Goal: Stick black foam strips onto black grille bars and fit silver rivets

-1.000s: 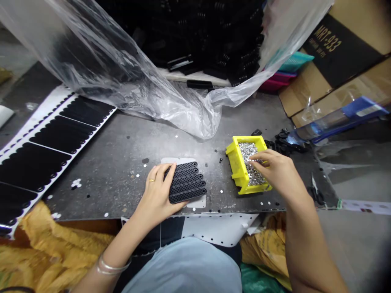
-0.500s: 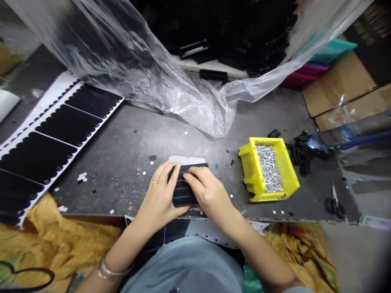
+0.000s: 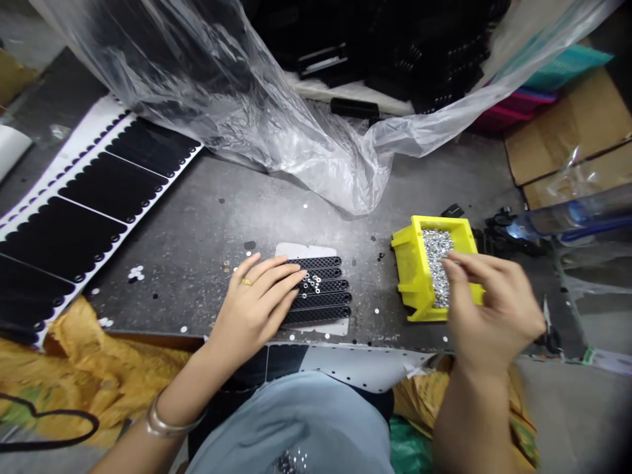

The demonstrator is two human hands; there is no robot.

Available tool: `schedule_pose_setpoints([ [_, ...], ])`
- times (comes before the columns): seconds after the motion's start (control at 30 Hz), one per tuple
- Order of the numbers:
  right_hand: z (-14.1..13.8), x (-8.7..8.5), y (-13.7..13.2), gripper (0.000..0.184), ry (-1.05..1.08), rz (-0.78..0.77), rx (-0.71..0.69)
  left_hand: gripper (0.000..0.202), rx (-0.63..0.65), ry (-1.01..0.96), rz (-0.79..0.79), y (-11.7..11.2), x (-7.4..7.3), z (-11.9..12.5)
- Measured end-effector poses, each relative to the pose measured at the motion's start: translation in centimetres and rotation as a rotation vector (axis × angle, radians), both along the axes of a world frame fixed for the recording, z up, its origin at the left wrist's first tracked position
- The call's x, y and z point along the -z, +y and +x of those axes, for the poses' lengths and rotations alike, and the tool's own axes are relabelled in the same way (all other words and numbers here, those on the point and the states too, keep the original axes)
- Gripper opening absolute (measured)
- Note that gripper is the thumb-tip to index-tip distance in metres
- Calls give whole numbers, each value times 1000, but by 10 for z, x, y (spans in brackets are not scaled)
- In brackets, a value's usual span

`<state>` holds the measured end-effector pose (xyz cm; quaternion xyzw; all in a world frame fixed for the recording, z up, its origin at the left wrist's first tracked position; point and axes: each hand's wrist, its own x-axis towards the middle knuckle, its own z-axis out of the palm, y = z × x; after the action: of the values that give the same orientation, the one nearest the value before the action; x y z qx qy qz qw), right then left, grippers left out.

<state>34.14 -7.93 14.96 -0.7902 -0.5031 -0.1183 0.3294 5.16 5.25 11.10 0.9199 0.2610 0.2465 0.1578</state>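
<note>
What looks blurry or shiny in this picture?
In the head view, the right hand looks a little soft and blurry, the clear plastic sheet shines with white glare, and the picture's edges bend and darken.

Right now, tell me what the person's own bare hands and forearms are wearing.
The left hand wears a thin gold ring on one finger and a slim silver bangle at the wrist. The right hand shows no jewellery. No gloves; both forearms are bare, without sleeves.

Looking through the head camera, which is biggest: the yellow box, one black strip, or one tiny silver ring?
1. Yellow plastic bin
2. One black ribbed strip
3. One silver washer
</note>
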Motion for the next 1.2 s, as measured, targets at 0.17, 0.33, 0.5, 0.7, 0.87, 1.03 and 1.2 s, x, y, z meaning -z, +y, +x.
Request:
schedule_pose_setpoints([
  [0.17, 58, 1, -27, 35, -130, -292, 21, 18, 92, 21, 105, 22, -5, 10],
  [0.33, 15, -6, -8, 19, -149, -214, -72, 13, -26, -20, -22, 23, -9, 4],
  [0.5, -58, 11, 45, 19, 110, -269, -673, 18, -359, -157, -465, 25, -1, -5],
  [0.7, -62, 24, 65, 12, 277, -358, -756, 40, -363, -399, -1098, 38, 10, -9],
  [0.87, -45, 21, 65, 12, 264, -325, -726, 38, -291, -321, -1112, 47, 9, -12],
  [1.03, -41, 26, 71, 13, 146, -279, -670, 29, -227, -158, -944, 50, 9, -13],
  [1.2, -48, 28, 66, 15, 187, -288, -732, 17, -155, -118, -358, 34, -4, -1],
])
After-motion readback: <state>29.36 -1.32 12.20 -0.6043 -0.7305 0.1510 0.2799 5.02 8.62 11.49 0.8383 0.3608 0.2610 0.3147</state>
